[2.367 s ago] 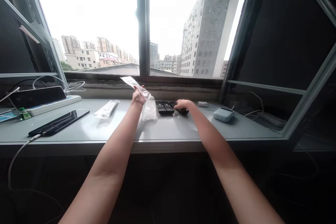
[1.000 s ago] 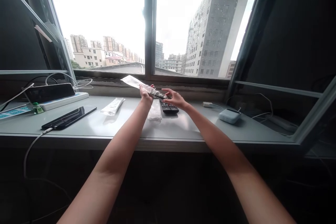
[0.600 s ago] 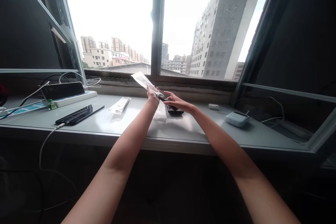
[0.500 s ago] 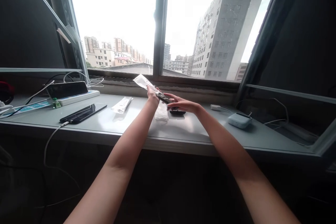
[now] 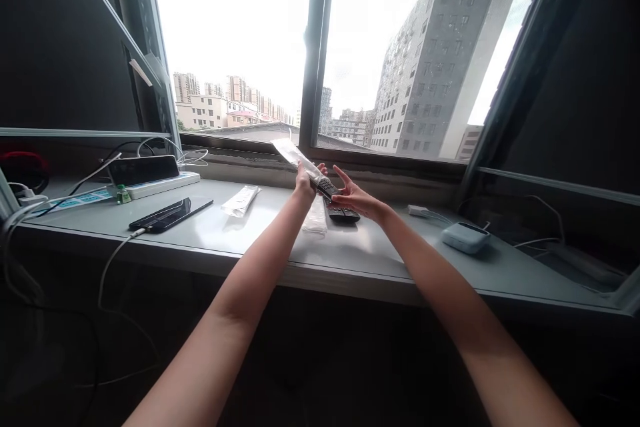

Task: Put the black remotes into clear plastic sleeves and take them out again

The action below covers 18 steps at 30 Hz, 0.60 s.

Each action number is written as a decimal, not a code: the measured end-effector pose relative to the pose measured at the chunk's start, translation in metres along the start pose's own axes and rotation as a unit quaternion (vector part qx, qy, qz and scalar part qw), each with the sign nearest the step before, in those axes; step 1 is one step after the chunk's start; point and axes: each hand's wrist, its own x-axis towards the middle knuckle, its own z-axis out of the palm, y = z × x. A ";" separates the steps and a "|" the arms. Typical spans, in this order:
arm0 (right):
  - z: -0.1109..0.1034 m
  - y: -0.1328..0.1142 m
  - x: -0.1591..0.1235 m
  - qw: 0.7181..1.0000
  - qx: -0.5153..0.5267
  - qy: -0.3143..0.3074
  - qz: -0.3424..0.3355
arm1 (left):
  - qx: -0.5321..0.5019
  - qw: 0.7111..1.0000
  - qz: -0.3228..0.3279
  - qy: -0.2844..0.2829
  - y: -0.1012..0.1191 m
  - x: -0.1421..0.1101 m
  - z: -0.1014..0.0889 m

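Observation:
My left hand (image 5: 306,183) is closed round a black remote control (image 5: 326,187), which slants down to the right. A clear plastic sleeve (image 5: 293,152) covers its upper part and sticks out past my fingers. The keypad end is bare. My right hand (image 5: 357,199) is beside that end with its thumb against it and its index finger stretched apart. Beneath my hands a second black remote control (image 5: 343,215) lies on the desk, partly hidden. Another plastic sleeve (image 5: 316,219) lies left of it. A white packet (image 5: 241,201) rests further left.
On the left of the desk (image 5: 220,240) lie a black phone (image 5: 170,215) on a cable, a power strip (image 5: 165,185) with another phone (image 5: 145,171) leaning there, and a small green bottle (image 5: 123,195). A pale blue case (image 5: 465,237) and a white charger (image 5: 418,211) are at right.
My right index finger has lifted off the remote control and spread away from the thumb. More of the keypad and of the remote on the desk now shows. The view has shifted slightly.

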 end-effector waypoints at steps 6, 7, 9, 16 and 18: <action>0.002 -0.002 -0.001 0.995 -0.028 0.089 -0.021 | 0.198 0.974 -0.091 -0.058 -0.015 -0.005 0.001; 0.000 -0.003 -0.001 0.995 -0.032 0.093 -0.024 | 0.210 0.971 -0.097 -0.066 -0.016 -0.004 0.000; -0.003 -0.004 -0.002 0.993 -0.052 0.103 -0.031 | 0.217 0.967 -0.108 -0.084 -0.015 -0.003 -0.003; 0.001 -0.007 -0.002 0.992 -0.107 0.037 -0.054 | 0.038 0.999 -0.015 0.017 0.008 0.010 -0.010; 0.006 -0.008 -0.003 0.994 -0.099 -0.021 -0.041 | -0.011 0.998 0.015 0.056 0.016 0.013 -0.013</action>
